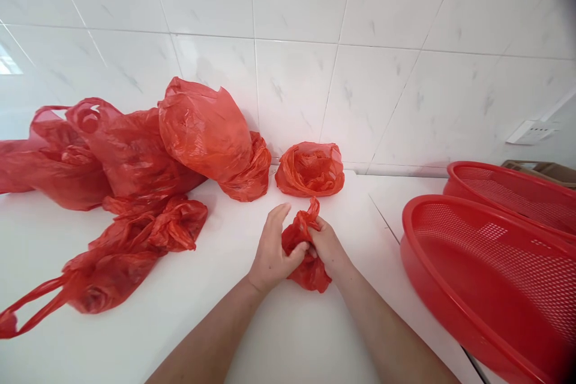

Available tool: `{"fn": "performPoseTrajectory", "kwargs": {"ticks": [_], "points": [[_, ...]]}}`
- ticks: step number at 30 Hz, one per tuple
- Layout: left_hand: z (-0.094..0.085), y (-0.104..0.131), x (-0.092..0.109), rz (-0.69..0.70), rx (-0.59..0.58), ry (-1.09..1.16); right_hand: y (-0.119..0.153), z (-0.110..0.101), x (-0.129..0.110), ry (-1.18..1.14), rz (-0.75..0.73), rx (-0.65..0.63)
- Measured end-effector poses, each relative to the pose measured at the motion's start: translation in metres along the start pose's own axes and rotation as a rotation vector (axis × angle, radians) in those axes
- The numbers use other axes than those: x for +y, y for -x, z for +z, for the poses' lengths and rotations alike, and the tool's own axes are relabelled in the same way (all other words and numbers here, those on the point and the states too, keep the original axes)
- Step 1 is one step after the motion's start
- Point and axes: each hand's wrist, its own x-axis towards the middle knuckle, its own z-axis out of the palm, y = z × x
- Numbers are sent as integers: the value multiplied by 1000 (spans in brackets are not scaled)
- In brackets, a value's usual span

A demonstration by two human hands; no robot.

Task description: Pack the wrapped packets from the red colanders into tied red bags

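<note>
I have a small crumpled red plastic bag [310,280] over the white bench [279,342], just in front of the open-topped red plastic bag [310,187]. My right hand [330,246] is pinched on its gathered film near the top; my left hand [271,254] is spread around the opposite side, fingers apart from the thumb, which lies against the plastic. I'd judge thin film like this slips and tears easily, so I want a firm right pinch, gentle pressure from the left thumb, and small folds rather than hard pulls. Bulging red carrier bags [202,132] crowd left of that open-topped bag; a perforated red plastic basket [418,264] sits right of it, leaving elbow room.
</note>
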Motion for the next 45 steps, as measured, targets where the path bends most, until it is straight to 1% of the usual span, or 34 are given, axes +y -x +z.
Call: {"fn": "performPoseTrajectory", "kwargs": {"ticks": [1,2,4,5,7,10,12,13,15,18,20,23,26,29,32,34,35,37,40,42,43,44,45], "points": [[0,0,3,62,-41,-52,-1,-1,0,-4,7,5],[0,-1,4,94,-74,-91,-1,-3,0,-5,9,0],[1,-2,4,75,-100,-107,-2,-6,0,0,-4,-29],[1,-3,2,37,-92,-85,-2,-7,1,3,-16,-51],[0,-5,-2,-49,-38,-15,-1,-11,1,-8,-48,-121],[-2,-6,-8,-193,31,125,2,-15,0,-106,-109,-284],[-3,-5,-12,-306,27,248,2,-18,-1,-191,-127,-370],[-3,-5,-14,-352,16,285,2,-20,-1,-215,-121,-390],[-3,-5,-18,-395,-3,279,1,-23,-2,-205,-89,-381],[-3,-5,-21,-390,-19,222,-1,-26,-1,-111,-65,-331],[-3,-6,-21,-402,-29,237,0,-25,-1,-13,-93,-302],[-4,-8,-19,-418,-24,267,2,-20,-3,180,-195,-234],[-5,-8,-16,-400,-21,276,2,-14,-3,342,-277,-97],[-3,-5,-11,-377,-61,248,1,-13,1,469,-314,40],[2,-1,-6,-359,-124,218,0,-15,7,548,-313,169],[4,1,-4,-337,-161,182,0,-17,9,546,-290,226],[5,2,-4,-326,-175,152,-1,-17,10,519,-278,224],[6,2,-6,-302,-184,68,-2,-18,9,433,-270,174],[4,2,-12,-267,-161,-47,-5,-22,6,303,-239,28],[2,0,-17,-240,-142,-97,-6,-25,3,153,-168,-87],[1,0,-19,-214,-132,-114,-7,-27,2,52,-135,-123],[-1,-1,-19,-177,-121,-127,-7,-29,1,-48,-116,-131],[-2,-1,-19,-132,-107,-140,-7,-30,0,-121,-109,-108]]}}
